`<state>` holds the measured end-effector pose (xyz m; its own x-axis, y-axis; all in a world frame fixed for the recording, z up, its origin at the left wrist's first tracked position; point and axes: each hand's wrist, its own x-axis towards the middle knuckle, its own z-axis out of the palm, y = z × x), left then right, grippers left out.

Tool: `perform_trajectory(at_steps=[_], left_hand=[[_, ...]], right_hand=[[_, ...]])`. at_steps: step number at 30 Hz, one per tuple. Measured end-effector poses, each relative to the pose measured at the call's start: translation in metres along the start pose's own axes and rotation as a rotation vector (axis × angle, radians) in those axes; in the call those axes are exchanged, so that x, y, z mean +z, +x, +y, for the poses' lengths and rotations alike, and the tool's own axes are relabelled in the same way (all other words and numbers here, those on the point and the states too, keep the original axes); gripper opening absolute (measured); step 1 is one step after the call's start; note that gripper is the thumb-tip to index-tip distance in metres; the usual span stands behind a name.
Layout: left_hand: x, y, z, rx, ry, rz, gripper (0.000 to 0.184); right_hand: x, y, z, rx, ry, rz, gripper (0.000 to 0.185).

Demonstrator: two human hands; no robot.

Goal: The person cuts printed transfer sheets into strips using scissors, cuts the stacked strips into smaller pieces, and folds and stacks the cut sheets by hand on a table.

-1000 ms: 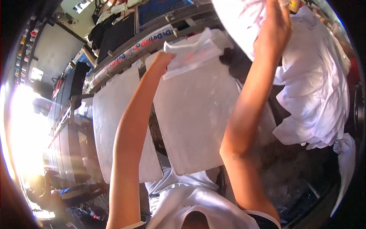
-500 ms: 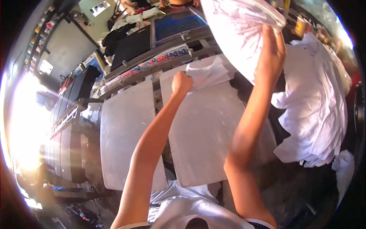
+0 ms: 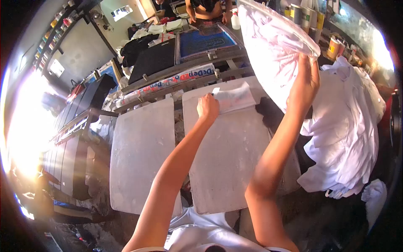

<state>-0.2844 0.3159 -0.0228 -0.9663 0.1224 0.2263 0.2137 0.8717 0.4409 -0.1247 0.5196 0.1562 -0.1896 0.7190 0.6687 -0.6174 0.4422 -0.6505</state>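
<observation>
My right hand (image 3: 305,84) is raised at the upper right, fingers closed on the edge of a clear plastic bag (image 3: 279,46) with white folded cloth inside. Lower and to the left, my left hand (image 3: 208,107) is closed in a fist at the left end of a thin white sheet (image 3: 237,99). Faint reddish marks show on that sheet, which lies over the far part of a flat grey board (image 3: 222,159). The left fingertips are turned away from view.
A second grey board (image 3: 142,159) stands to the left. White cloth (image 3: 340,126) is heaped at the right. Beyond the boards are a rail, a blue-meshed screen frame (image 3: 205,44) and a black panel (image 3: 153,63). Cans (image 3: 333,48) stand at the back right. Another person (image 3: 208,12) is at the far side.
The white sheet looked rumpled and partly lifted before; now it lies flatter on the board. My right hand keeps the bag raised. The whole view has shifted slightly, showing more of the background.
</observation>
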Motion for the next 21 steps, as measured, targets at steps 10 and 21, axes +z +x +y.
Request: perform_trajectory(at_steps=[10,21], left_hand=[[0.020,-0.005,0.000,0.067,0.194,0.076,0.022],[0.014,-0.019,0.019,0.107,0.329,0.289,0.055]], right_hand=[[-0.002,-0.001,-0.003,-0.010,-0.040,-0.011,0.031],[-0.001,-0.002,-0.004,-0.113,-0.121,-0.032,0.028]])
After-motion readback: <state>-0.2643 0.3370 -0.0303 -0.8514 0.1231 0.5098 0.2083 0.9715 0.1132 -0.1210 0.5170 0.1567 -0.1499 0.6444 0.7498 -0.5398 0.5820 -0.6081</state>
